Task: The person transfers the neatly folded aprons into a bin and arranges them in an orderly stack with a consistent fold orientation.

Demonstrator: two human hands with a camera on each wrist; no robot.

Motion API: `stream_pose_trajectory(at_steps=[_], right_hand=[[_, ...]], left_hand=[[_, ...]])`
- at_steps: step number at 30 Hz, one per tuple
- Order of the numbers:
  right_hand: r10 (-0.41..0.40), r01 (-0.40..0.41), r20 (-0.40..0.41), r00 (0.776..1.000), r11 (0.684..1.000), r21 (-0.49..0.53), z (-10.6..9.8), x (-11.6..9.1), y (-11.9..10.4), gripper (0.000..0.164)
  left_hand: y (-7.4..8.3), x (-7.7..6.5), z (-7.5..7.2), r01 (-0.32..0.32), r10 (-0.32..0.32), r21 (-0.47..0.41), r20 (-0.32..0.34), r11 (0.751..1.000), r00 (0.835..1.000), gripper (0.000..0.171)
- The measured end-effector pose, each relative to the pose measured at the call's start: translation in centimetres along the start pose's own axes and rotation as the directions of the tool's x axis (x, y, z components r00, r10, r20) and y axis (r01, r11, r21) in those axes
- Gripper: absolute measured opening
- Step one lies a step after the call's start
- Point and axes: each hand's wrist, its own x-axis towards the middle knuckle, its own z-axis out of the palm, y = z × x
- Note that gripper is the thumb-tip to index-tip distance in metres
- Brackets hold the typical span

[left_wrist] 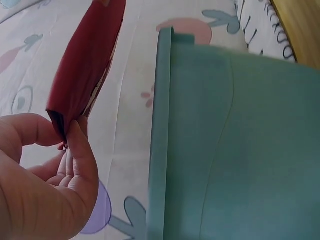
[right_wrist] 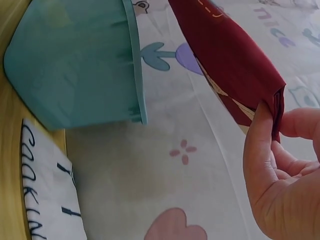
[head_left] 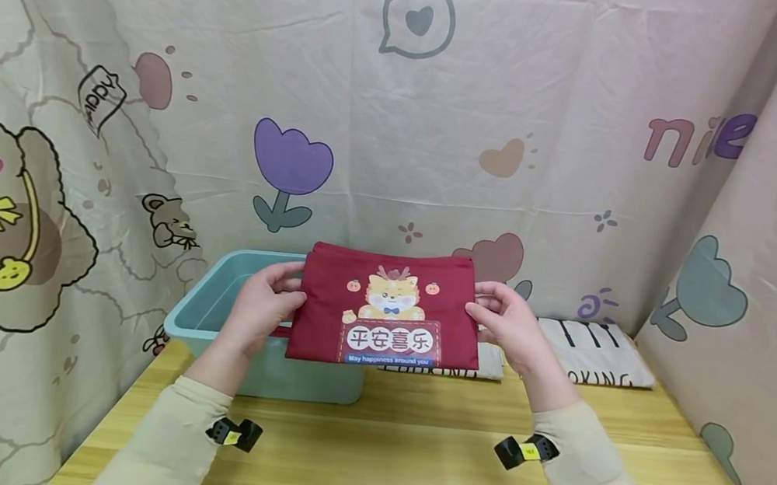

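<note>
A folded dark red cloth (head_left: 326, 307), printed with a cartoon animal and lettering, hangs upright in the air between both hands. My left hand (head_left: 265, 299) pinches its left edge between thumb and fingers, and my right hand (head_left: 510, 328) pinches the right edge. The left wrist view shows the cloth (left_wrist: 87, 60) edge-on, gripped at its corner. Folded layers and a pale strip show on the cloth (right_wrist: 235, 55) in the right wrist view. Behind the left hand and the cloth stands a light teal plastic bin (head_left: 298, 378), partly covered by them.
Two folded white cloths lettered "COOKING" lie on the wooden table (head_left: 367, 459): one (head_left: 489, 361) partly behind the red cloth, another (head_left: 596, 352) at the back right. A patterned curtain (head_left: 400, 119) hangs at the back and sides.
</note>
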Motion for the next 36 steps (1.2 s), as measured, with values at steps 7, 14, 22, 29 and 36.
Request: stream_pose_trajectory(at_steps=[7,14,22,29,36], right_hand=[[-0.011,0.010,0.011,1.000,0.998,0.056,1.9,1.1,-0.1,0.038],[-0.003,0.003,0.000,1.000,0.996,0.090,3.8,2.0,-0.2,0.035],[0.019,-0.020,0.009,1.000,0.993,0.114,5.8,3.3,-0.1,0.034],[0.028,-0.030,0.019,0.999,0.991,0.130,7.3,4.1,-0.3,0.032],[0.024,-0.027,0.024,0.999,0.991,0.130,8.3,4.9,-0.3,0.033]], left_hand=[[0.1,0.5,-1.8,0.006,-0.005,0.049,-0.023,0.999,1.000,0.053],[0.0,1.2,-3.4,0.004,-0.001,0.117,-0.026,0.993,1.000,0.054],[-0.5,1.8,-5.1,0.007,-0.004,0.128,-0.020,0.992,1.000,0.055],[-1.0,2.2,-6.4,0.007,-0.001,0.156,-0.038,0.988,0.999,0.055],[-1.0,2.6,-6.9,0.035,-0.020,0.205,-0.077,0.978,0.997,0.054]])
